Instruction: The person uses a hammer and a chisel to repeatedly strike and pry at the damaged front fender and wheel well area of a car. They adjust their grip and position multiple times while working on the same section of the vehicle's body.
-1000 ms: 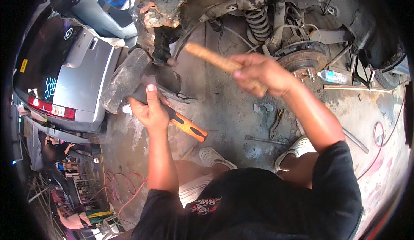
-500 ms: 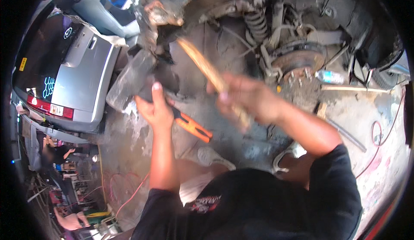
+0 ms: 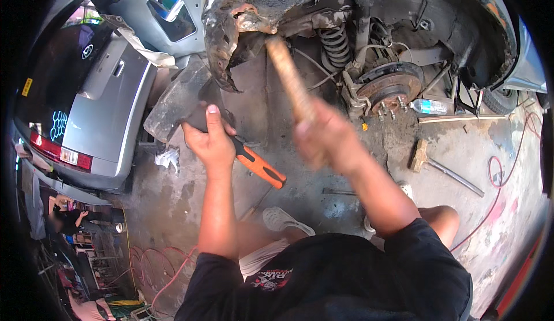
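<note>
Head view: the wooden stick (image 3: 288, 77) juts forward from the right fingers (image 3: 310, 138).

Orange-and-black handle (image 3: 261, 166), tan stick (image 3: 288, 79)

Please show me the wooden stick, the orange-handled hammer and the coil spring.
Wooden stick (image 3: 288, 76): head view, on its bare shaft.
Orange-handled hammer (image 3: 259, 164): head view, on its handle.
Coil spring (image 3: 335, 47): head view, on its middle coils.

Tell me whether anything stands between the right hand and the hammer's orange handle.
Nothing visible does: only floor shows between the right hand, holding a wooden stick, and the orange handle, which extends from the left hand.
</note>
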The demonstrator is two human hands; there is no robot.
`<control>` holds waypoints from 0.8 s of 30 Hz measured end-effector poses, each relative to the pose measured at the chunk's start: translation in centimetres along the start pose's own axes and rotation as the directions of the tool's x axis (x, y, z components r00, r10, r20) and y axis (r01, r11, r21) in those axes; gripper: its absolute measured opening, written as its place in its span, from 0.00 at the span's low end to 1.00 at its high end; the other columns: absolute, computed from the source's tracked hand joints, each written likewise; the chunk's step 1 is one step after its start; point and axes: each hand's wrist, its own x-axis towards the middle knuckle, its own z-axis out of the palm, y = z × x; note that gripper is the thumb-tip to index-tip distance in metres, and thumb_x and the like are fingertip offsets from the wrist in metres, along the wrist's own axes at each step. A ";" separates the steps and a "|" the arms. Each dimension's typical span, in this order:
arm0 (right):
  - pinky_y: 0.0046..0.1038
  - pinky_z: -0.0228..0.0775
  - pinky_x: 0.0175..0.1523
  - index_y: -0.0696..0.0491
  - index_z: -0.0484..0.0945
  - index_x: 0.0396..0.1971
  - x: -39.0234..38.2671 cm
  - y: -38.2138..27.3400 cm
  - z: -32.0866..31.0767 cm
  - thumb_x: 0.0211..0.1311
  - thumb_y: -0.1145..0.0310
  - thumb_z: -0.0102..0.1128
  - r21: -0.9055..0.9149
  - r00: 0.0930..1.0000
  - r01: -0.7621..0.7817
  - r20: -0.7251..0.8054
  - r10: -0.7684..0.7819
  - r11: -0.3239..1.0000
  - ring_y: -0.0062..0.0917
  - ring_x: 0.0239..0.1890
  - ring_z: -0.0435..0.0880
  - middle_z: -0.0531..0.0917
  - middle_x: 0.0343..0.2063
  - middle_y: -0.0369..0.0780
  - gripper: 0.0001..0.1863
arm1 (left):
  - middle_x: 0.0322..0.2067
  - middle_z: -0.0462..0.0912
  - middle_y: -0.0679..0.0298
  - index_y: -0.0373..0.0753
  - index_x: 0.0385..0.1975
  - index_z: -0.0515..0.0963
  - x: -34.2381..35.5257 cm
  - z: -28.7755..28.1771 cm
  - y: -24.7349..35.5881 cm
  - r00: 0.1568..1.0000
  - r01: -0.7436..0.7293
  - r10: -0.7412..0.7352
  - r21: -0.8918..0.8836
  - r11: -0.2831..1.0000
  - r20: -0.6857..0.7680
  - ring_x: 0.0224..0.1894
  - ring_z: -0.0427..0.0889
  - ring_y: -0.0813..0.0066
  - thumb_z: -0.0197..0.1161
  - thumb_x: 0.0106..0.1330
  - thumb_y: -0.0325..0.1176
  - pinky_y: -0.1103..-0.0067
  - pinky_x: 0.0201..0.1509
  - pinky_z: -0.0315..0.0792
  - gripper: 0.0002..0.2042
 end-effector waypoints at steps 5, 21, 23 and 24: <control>0.31 0.66 0.19 0.52 0.71 0.43 2.8 -0.2 -3.4 0.75 0.64 0.53 0.405 0.810 0.350 -0.585 -0.055 0.845 0.26 0.17 0.74 0.77 0.23 0.38 0.08 | 0.27 0.76 0.64 0.33 0.49 0.69 -0.7 0.6 0.5 0.992 0.085 -0.089 0.052 0.995 0.088 0.16 0.72 0.80 0.62 0.74 0.30 0.81 0.20 0.70 0.12; 0.27 0.69 0.21 0.53 0.73 0.43 2.6 1.4 -3.4 0.73 0.61 0.56 0.000 0.992 -0.123 -0.039 0.123 0.992 0.21 0.19 0.77 0.78 0.25 0.36 0.10 | 0.30 0.78 0.60 0.32 0.51 0.68 0.4 0.5 -0.3 1.000 -0.011 0.012 -0.035 0.999 0.016 0.15 0.73 0.79 0.61 0.74 0.30 0.81 0.18 0.70 0.13; 0.25 0.66 0.19 0.52 0.73 0.45 3.7 1.0 -3.7 0.75 0.61 0.54 0.118 0.990 0.075 -0.129 -0.059 0.990 0.21 0.17 0.77 0.77 0.23 0.35 0.10 | 0.30 0.77 0.60 0.32 0.51 0.68 0.3 0.7 0.7 0.996 0.058 -0.057 -0.007 0.998 0.071 0.15 0.72 0.78 0.61 0.74 0.29 0.81 0.18 0.70 0.13; 0.25 0.66 0.19 0.52 0.73 0.45 4.5 1.1 -1.8 0.76 0.61 0.53 0.130 0.950 0.125 -0.300 -0.081 0.984 0.21 0.18 0.77 0.77 0.22 0.35 0.10 | 0.31 0.77 0.59 0.32 0.51 0.68 0.1 1.0 1.0 0.991 0.089 -0.089 0.007 0.996 0.097 0.15 0.72 0.78 0.62 0.74 0.29 0.81 0.18 0.70 0.13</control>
